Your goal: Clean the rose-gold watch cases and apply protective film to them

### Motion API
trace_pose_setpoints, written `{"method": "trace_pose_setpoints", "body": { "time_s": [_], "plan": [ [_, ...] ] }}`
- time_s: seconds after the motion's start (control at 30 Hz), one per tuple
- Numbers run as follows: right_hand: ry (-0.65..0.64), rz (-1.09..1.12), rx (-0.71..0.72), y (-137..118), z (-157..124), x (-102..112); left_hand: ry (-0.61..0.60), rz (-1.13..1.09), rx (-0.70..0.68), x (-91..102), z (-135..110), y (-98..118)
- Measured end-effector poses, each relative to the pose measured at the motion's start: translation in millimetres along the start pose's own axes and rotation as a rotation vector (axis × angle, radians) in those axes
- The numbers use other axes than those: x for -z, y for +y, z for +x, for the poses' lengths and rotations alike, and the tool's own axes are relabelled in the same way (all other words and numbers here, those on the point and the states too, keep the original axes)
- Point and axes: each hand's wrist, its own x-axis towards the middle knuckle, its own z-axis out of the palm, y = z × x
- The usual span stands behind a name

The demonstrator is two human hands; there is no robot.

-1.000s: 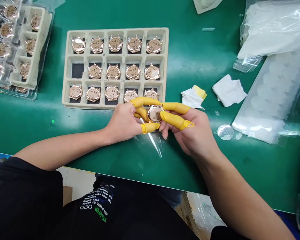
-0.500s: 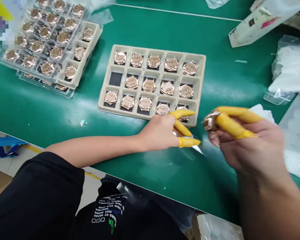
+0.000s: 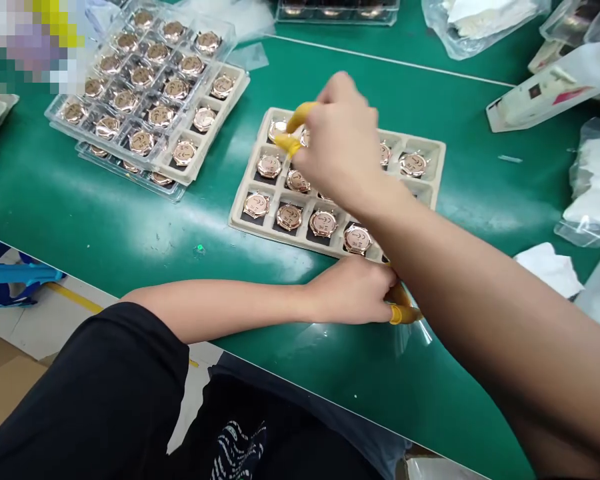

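Note:
My right hand (image 3: 340, 150) hangs over the back left part of a beige pulp tray (image 3: 433, 150), its yellow finger cots (image 3: 294, 127) meeting close to a rose-gold watch case (image 3: 279, 130). Whether those fingers hold anything is hidden. Several rose-gold watch cases sit in the tray's cells, including one (image 3: 323, 223) in the front row. My left hand (image 3: 350, 291) rests on the green mat at the tray's front right corner. Its fingertips are mostly hidden under my right forearm, and a clear plastic film (image 3: 413, 337) shows beneath them.
At the left, stacked clear blister trays (image 3: 55, 123) and a pulp tray (image 3: 230, 87) hold several more watch cases. A white box (image 3: 555, 87), plastic bags (image 3: 480, 20) and a white cloth (image 3: 547, 270) lie at the right. The mat's front edge (image 3: 80, 263) runs along my lap.
My right hand has moved left from beside the tray to above it, and the watch case it held is no longer visible. My left hand has shifted slightly. The view has turned, moving the tray up and right.

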Motion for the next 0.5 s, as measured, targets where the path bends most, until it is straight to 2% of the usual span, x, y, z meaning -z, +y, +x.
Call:
{"method": "trace_pose_setpoints", "body": {
  "time_s": [0.07, 0.17, 0.33, 0.43, 0.5],
  "plan": [
    [0.069, -0.022, 0.009, 18.5, -15.8, 8.4, -0.012, -0.018, -0.005, 0.7, 0.6, 0.5],
    [0.083, -0.058, -0.024, 31.6, -32.7, 7.8, -0.016, 0.002, 0.009, 1.8, 1.4, 1.6],
    [-0.013, -0.025, -0.119, 10.6, -22.6, -4.4, 0.023, -0.005, 0.047, 1.3, -0.6, 1.7],
    [-0.002, 0.114, -0.204, -10.8, -28.7, 18.6, 0.074, -0.08, 0.054, -1.1, -2.7, 0.0],
    [0.068, 0.269, -0.303, -22.0, -55.2, 48.6, 0.118, -0.226, 0.076, -3.1, -2.7, -1.1]
  ]
}}
